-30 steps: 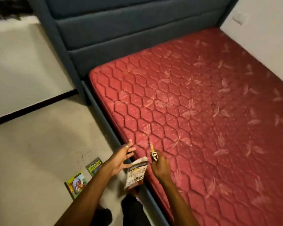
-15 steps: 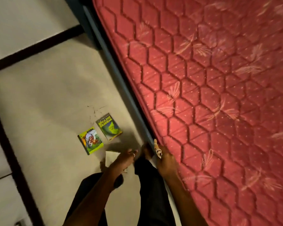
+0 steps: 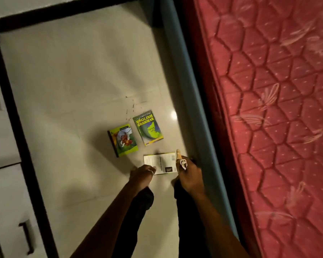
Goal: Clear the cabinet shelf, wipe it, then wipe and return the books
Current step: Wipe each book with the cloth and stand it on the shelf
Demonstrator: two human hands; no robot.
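Your left hand (image 3: 143,173) is down on the pale book (image 3: 160,163), fingers curled over its near-left corner on the floor. The book's long axis runs left to right, straight ahead of both hands. Your right hand (image 3: 189,175) sits at its right end, clenched round a small cloth (image 3: 183,162). Beyond lie the grammar book (image 3: 148,127) and the cartoon book (image 3: 123,139), beside the bed frame (image 3: 192,101). No containers in sight.
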